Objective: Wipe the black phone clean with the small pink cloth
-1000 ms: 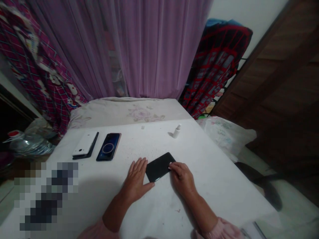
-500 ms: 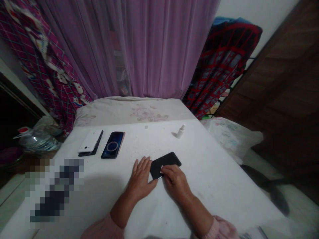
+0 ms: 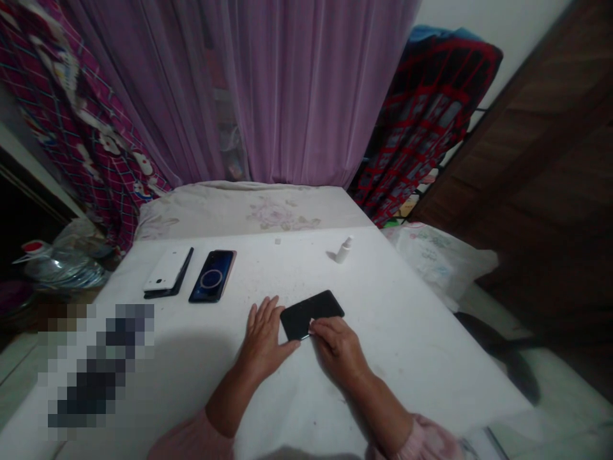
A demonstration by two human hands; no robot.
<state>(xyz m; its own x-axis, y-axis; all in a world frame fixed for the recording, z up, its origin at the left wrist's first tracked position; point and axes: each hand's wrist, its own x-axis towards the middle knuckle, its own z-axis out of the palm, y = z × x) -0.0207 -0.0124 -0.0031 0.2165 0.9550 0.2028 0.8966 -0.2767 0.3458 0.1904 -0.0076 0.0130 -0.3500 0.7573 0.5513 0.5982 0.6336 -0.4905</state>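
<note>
A black smartphone [image 3: 311, 312] lies at a slant on the white tabletop in front of me. My left hand [image 3: 264, 335] rests against its left end, fingers stretched out and thumb at the near corner. On the phone's near edge, my right hand [image 3: 339, 342] is closed in a pinch, with a small white piece [image 3: 311, 323] showing at the fingertips. Whether that piece is cloth or paper I cannot tell; most of it is hidden by the fingers.
Left of my hands lie phones: a white phone [image 3: 167, 269] over a dark one, and a blue phone [image 3: 211, 278] with a ring on its back. A small white spray bottle [image 3: 343, 250] stands at the back right. A blurred patch [image 3: 96, 370] covers the table's left side.
The whole view has shifted slightly. My right fingers with the white piece have shifted slightly to the right along the phone. My left hand stays at the phone's left end.
</note>
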